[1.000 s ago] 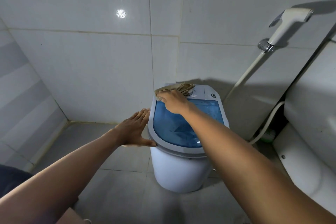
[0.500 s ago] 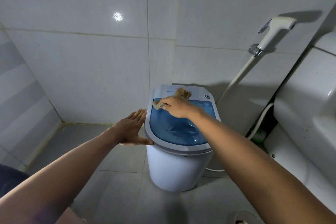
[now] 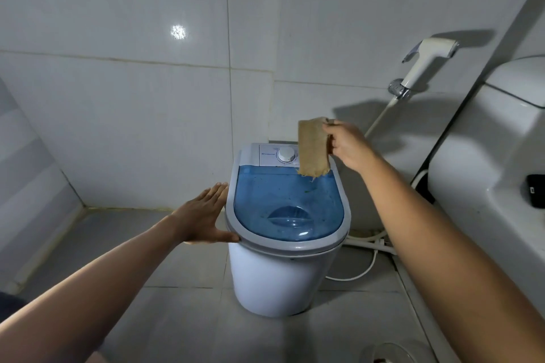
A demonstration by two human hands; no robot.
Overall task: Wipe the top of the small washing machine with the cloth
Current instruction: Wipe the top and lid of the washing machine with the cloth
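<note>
Head view: the right hand [image 3: 348,146] holds the cloth [image 3: 313,147] lifted clear above the back of the small washing machine [image 3: 283,230]. Its fingers [image 3: 329,143] curl round the cloth's right edge near the top and pinch it there. The cloth hangs straight down as a folded tan strip with a frayed lower hem. It looks light, soft and limp, so a pinch at one edge carries it well enough. For wiping it would serve better bunched under a flat palm, so that the pressure spreads over the surface.

The machine stands on the tiled floor [image 3: 182,318] by the wall. Its top is a translucent blue lid [image 3: 287,203] in a grey rim, with a white control panel and a dial [image 3: 286,154] behind it. The lid looks like smooth, hard plastic, probably slick, and the light body could shift under a push. The left hand [image 3: 203,219] steadies it, fingers straight and close together along the left rim and the thumb touching the front edge. Small specks seem to lie on the lid, though the dim light leaves that unsure.

Against half a second ago, the cloth has left the top: it lay pressed under the right hand at the back of the lid and panel, and the dial it covered now shows. The left hand has kept its place on the rim. The camera has moved slightly, and a dark object [image 3: 535,190] on the white fixture at the right now shows.
</note>
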